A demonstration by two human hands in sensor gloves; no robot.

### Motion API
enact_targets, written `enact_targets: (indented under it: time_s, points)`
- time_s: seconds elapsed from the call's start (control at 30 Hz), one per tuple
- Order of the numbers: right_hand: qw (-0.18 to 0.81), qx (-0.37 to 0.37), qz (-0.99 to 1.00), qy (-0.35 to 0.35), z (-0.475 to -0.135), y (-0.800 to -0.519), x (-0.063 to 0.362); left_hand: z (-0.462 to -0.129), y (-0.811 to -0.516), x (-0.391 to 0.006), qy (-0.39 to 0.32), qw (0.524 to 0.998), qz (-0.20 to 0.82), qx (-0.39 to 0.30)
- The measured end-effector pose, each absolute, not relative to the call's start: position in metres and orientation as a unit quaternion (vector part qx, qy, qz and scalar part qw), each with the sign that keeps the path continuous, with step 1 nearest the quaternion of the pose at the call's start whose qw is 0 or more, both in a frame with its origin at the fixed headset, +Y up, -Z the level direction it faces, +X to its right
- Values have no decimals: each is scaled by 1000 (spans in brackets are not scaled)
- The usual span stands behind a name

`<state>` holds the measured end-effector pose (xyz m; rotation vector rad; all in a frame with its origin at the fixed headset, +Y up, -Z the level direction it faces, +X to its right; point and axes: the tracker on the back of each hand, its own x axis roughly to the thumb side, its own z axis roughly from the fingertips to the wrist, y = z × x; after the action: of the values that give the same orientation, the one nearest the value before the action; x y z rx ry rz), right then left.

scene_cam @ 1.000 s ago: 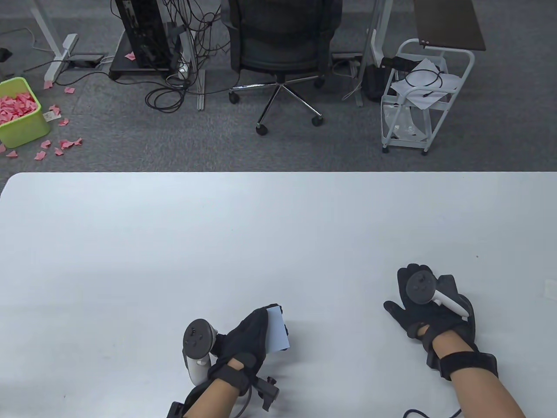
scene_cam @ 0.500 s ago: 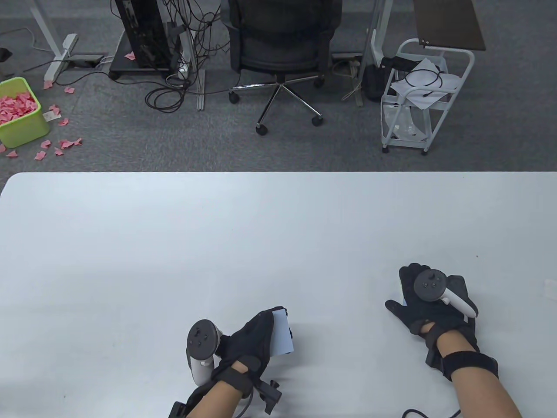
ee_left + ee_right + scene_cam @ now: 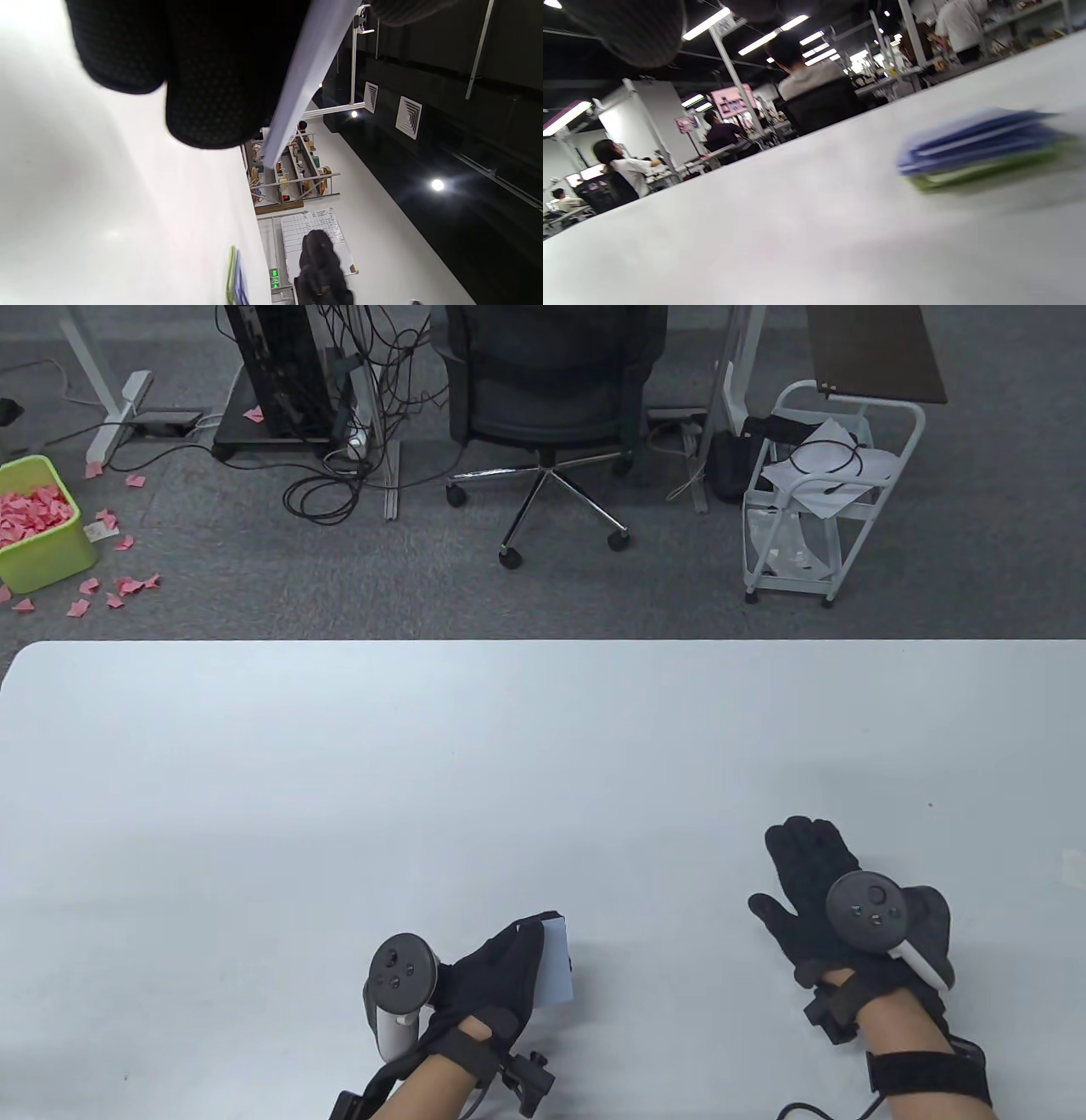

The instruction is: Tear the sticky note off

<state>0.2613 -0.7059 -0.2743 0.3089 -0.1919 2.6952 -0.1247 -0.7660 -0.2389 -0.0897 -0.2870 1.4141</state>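
Left hand [image 3: 496, 976]: a pale blue sheet [image 3: 553, 963] is gripped upright between thumb and fingers, apparently the note already torn off.
Right hand [image 3: 819, 899]: laid flat, fingers spread, over the blue-and-green pad [image 3: 980, 148] on the table [image 3: 339, 780], probably to steady it.

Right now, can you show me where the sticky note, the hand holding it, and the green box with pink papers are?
sticky note [image 3: 556, 963], table view, its pale face.
left hand [image 3: 492, 980], table view, gloved back.
green box [image 3: 51, 551], table view, front wall.
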Motion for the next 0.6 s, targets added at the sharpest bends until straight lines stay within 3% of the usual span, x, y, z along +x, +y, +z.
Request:
enact_targets:
  time_s: [0.17, 0.3, 0.6]
  points:
    - [216, 180, 955, -88, -258, -719, 224, -238, -772, -124, -116, 756, 642, -49]
    - [209, 222, 949, -77, -249, -728, 208, -240, -772, -128, -111, 787, 605, -42]
    - [208, 246, 946, -40, -245, -735, 205, -246, -765, -129, -83, 845, 528, -17]
